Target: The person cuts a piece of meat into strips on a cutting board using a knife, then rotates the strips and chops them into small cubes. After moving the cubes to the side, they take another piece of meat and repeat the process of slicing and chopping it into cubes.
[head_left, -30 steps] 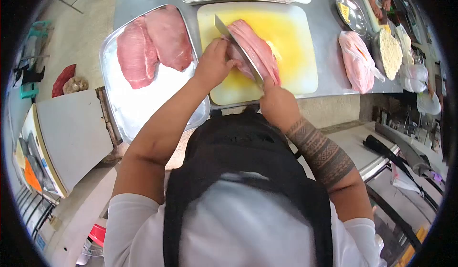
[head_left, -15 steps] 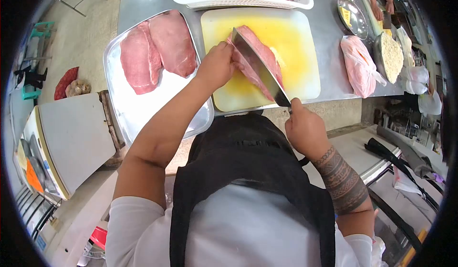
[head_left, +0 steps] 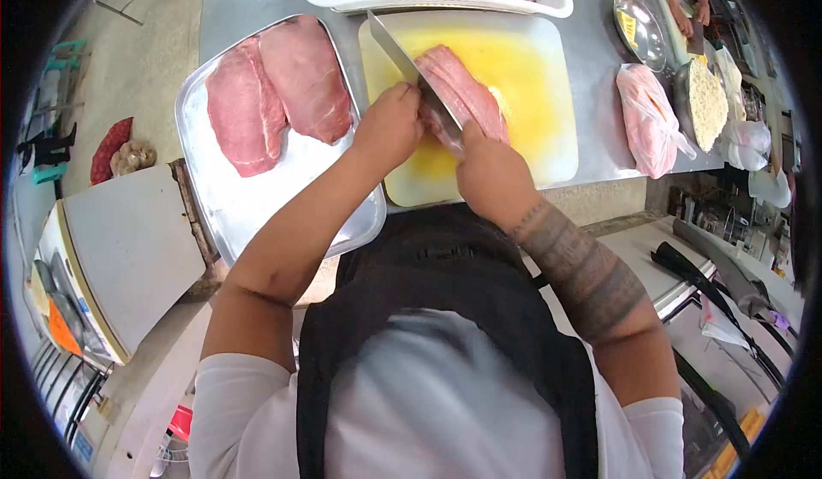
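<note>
My right hand [head_left: 497, 175] is wrapped round the handle of a large kitchen knife [head_left: 396, 51]. The blade slants across the left side of a piece of raw meat [head_left: 471, 94], its tip pointing up and left beyond the meat. With curled fingers, my left hand [head_left: 392, 126] grips the meat's left edge, close beside the blade; its fingertips are partly hidden. Under the meat lies a yellow-stained white cutting board [head_left: 548, 145]. To the left, two slabs of raw meat [head_left: 304, 77] rest in a metal tray [head_left: 244, 214].
A white perforated basket [head_left: 437, 1] of diced meat stands behind the board. On the right are a pink plastic bag [head_left: 646, 124], a metal plate [head_left: 640, 34] and a bowl of pale crumbly food [head_left: 706, 107]. Another person's hands [head_left: 682, 18] work at the far right.
The knife has slid up and left along its length, my right hand moving with it toward the meat. My left hand still grips the left edge.
</note>
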Motion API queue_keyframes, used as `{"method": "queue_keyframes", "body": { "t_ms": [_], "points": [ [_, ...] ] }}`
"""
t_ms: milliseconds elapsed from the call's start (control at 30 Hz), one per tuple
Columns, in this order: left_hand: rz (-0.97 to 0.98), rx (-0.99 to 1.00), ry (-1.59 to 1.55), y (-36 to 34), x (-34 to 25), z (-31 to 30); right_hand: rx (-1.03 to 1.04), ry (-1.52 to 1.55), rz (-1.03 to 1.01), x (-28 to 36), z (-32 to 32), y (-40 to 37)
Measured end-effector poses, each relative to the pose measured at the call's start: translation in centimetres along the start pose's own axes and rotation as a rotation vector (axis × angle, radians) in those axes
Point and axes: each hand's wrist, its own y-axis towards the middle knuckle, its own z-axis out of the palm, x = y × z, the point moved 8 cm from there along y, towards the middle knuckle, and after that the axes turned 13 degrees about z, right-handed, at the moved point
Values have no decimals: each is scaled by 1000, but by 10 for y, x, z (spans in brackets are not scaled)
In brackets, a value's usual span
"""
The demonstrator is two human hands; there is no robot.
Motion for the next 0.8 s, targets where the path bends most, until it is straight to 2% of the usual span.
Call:
{"method": "queue_keyframes", "body": {
  "t_ms": [133, 233, 367, 467, 533, 633, 733, 800],
  "points": [
    [0, -24, -2, -2, -2, -3, -75, 46, -42, 13, 13, 35],
    [10, -74, -5, -4, 1, -1, -135, 40, -151, 9, -10, 7],
    [38, -82, -26, -4, 0, -2, 144, -76, 155, -53, -22, -78],
    [-3, -6, -72, -5, 0, -1, 97, -89, 137, -68, 9, -79],
    [-7, -2, -81, -4, -1, -2, -8, -2, 64, -48, 25, -50],
    [58, -80, -29, -7, -1, -6, -78, 46, 5, -25, 18, -3],
    [41, 1, -62, -9, 2, -5, -104, 114, 32, -30, -12, -22],
    [51, -35, -56, -13, -2, -8, -130, 171, 94, -50, -29, -55]
  ]
}}
